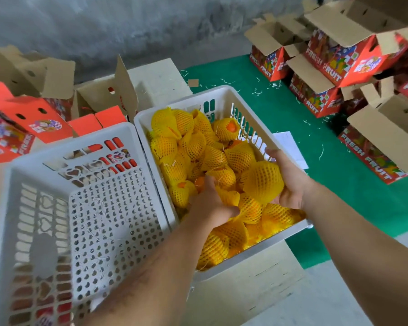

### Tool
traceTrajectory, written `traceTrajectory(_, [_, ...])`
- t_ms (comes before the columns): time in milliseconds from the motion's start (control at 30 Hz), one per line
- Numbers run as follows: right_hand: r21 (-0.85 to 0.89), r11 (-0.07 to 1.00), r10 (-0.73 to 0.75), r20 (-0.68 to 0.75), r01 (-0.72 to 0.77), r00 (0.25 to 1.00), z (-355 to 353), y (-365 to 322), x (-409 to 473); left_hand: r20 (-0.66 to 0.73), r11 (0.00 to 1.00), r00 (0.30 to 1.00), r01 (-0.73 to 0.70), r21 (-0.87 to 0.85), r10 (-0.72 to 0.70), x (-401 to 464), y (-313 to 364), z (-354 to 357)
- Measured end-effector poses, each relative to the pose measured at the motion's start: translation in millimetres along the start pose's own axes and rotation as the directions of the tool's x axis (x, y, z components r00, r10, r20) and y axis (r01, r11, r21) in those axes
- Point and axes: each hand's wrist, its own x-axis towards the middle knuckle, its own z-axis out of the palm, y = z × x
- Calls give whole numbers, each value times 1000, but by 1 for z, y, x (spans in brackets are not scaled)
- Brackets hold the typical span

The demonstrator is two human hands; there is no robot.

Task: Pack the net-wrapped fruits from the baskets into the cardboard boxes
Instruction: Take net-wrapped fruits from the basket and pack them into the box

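Two hands worked in the full basket [224, 95]. The right hand [290, 182] cupped one netted fruit [262, 182] from its right side, fingers curled round it, the fruit raised just above the pile and lying to the left of the palm. The left hand [210, 203] was pushed down into the pile [198, 147], its fingers buried among the nets; whether they held a fruit could not be told. The held fruit looked roughly round, with no clear long axis. The right hand was the nearer to the open boxes [375, 142] on the green mat [280, 109] to the right, well apart from the basket, so a lift over the basket's right wall seemed the likely move. An empty basket [64, 156] stood touching on the left, with more boxes [28, 118] beyond it.
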Motion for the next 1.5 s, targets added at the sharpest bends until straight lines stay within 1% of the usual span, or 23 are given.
traceTrajectory(33, [-101,995,-19,-83,11,996,3,-5,3,-2,998,1000,-4,-68,4,-2,-2,1])
traceTrajectory(67, [-319,948,-87,-185,24,979,7,-11,4,-9,989,1000,-21,-144,20,-4,-3,0])
traceTrajectory(100, [-641,768,-201,-246,-3,948,12,-18,4,-27,974,999,-37,-222,32,-6,-4,-2])
traceTrajectory(133, [-898,436,-286,-199,-57,937,18,-24,4,-54,951,998,-46,-306,31,-8,-3,-7])
traceTrajectory(167, [-993,47,-261,-119,-111,958,27,-26,4,-90,923,996,-58,-380,25,-10,-3,-12])
traceTrajectory(200, [-949,-279,-181,-98,-146,979,37,-23,5,-137,905,990,-81,-417,26,-12,-2,-17])
traceTrajectory(233, [-856,-490,-108,-125,-162,986,47,-16,8,-190,902,981,-113,-417,36,-15,-3,-22])
traceTrajectory(267, [-787,-593,-54,-170,-169,984,56,-6,14,-232,905,971,-146,-399,54,-18,-4,-25])
traceTrajectory(333, [-728,-659,-8,-244,-189,970,72,17,25,-267,910,961,-177,-375,77,-25,-7,-31])
traceTrajectory(433, [-614,-740,-122,-280,-275,952,89,43,32,-257,906,963,-175,-385,77,-39,-11,-37])
traceTrajectory(533, [-603,-739,-185,-246,-300,951,89,50,29,-268,882,960,-192,-430,79,-54,-11,-42])
traceTrajectory(633, [-695,-660,-218,-186,-285,958,81,36,7,-283,838,954,-231,-495,95,-69,-17,-56])
traceTrajectory(700, [-780,-555,-276,-154,-288,949,77,24,-14,-283,834,954,-238,-498,104,-79,-26,-68])
traceTrajectory(767, [-899,-354,-308,-148,-258,940,71,10,-36,-265,811,958,-238,-535,107,-90,-37,-80])
traceTrajectory(867, [-986,162,-265,-1,43,964,79,-4,-78,-224,664,965,-255,-703,134,-110,-56,-97])
traceTrajectory(900, [-953,272,-257,58,130,965,93,-3,-93,-222,622,962,-273,-734,160,-118,-63,-104])
traceTrajectory(933, [-929,320,-248,110,188,963,112,2,-105,-224,592,956,-292,-751,188,-127,-72,-112])
traceTrajectory(1100, [-851,328,-264,333,409,905,251,57,-122,-294,575,903,-426,-699,312,-197,-159,-173])
traceTrajectory(1233, [-761,429,-47,518,486,854,375,137,-107,-369,607,912,-397,-688,178,-269,-282,-234])
traceTrajectory(1300, [-769,424,39,543,478,839,436,184,-93,-441,709,893,-365,-604,84,-299,-348,-255])
traceTrajectory(1367, [-812,396,122,508,427,853,489,228,-78,-485,833,874,-250,-494,-25,-321,-405,-270])
traceTrajectory(1433, [-867,288,188,467,406,864,529,263,-64,-464,893,882,-143,-428,-81,-335,-449,-278])
traceTrajectory(1500, [-909,51,206,415,413,886,560,288,-50,-414,949,900,1,-314,-138,-336,-482,-277])
